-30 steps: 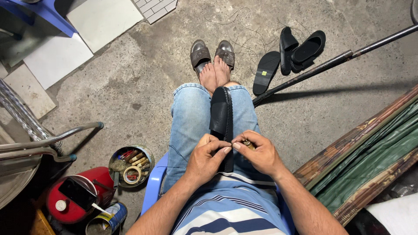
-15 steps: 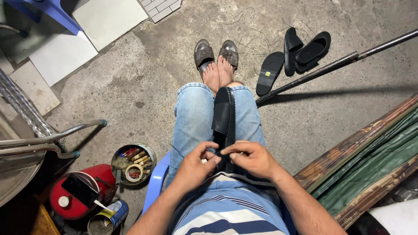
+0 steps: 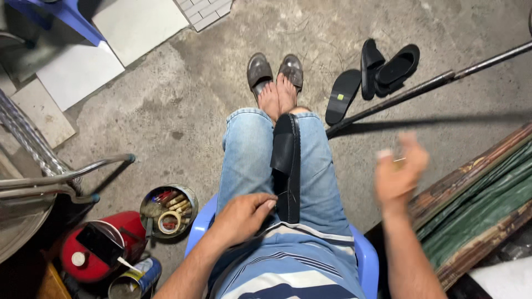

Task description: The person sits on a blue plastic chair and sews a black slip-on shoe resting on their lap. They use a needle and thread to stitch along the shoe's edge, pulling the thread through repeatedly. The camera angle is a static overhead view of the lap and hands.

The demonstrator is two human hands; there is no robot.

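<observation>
Black rubber slide sandal (image 3: pixel 286 166) lies on my denim lap; my left hand (image 3: pixel 244 217) curled against its edge; right hand (image 3: pixel 400 170) raised, blurred, grip unclear.

black sandals (image 3: pixel 382 75) on floor | tool tin (image 3: pixel 169 210) | red canister (image 3: pixel 102 246) | pole (image 3: pixel 426 88)

Bare concrete floor (image 3: pixel 183 105), stained. On it — three loose black sandals (image 3: pixel 377 77) at upper right, a long dark pole (image 3: pixel 426 88) just beside them, pale tile slabs (image 3: pixel 77 72) at upper left, a round tin of tools (image 3: pixel 169 210) near a red canister (image 3: pixel 102 246).
</observation>
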